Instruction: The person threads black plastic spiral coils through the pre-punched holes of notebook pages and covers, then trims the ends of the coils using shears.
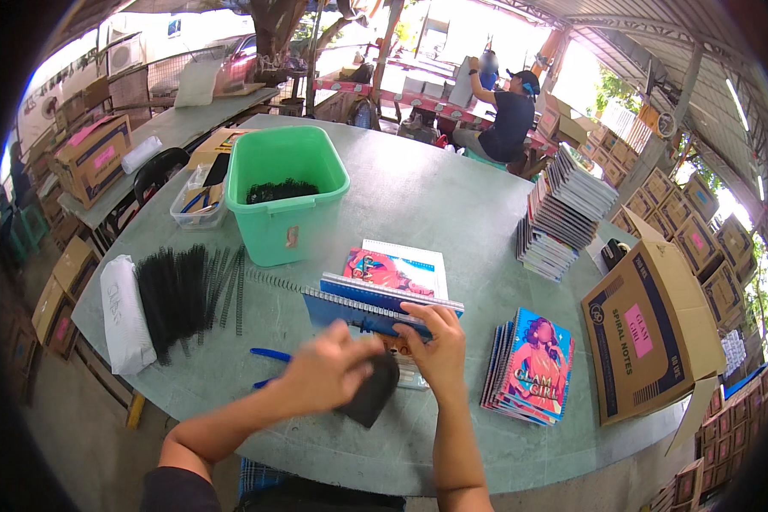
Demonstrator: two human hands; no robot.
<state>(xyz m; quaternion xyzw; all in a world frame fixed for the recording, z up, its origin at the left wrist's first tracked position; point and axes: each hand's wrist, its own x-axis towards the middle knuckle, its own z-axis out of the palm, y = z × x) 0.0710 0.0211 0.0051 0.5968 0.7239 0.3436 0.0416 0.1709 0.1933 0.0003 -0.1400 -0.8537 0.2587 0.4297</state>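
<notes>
One notebook (pixel 341 312), probably light and bendy, is best held by its edge, where the right hand (pixel 439 348) pinches; the blurred left hand's (pixel 326 369) grip I cannot tell.

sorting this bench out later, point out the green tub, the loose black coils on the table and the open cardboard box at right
Green tub (pixel 269 224), head view: its front wall
Black coils (pixel 174 294), head view: middle of the loose pile
Cardboard box (pixel 664 333), head view: its printed side

A metal roof (pixel 657 43) with tube lamps (pixel 736 105) covers the right. Daylight enters around a tree trunk (pixel 274 34). The table (pixel 397 175) is grey-green, the floor (pixel 136 452) greyish.
</notes>
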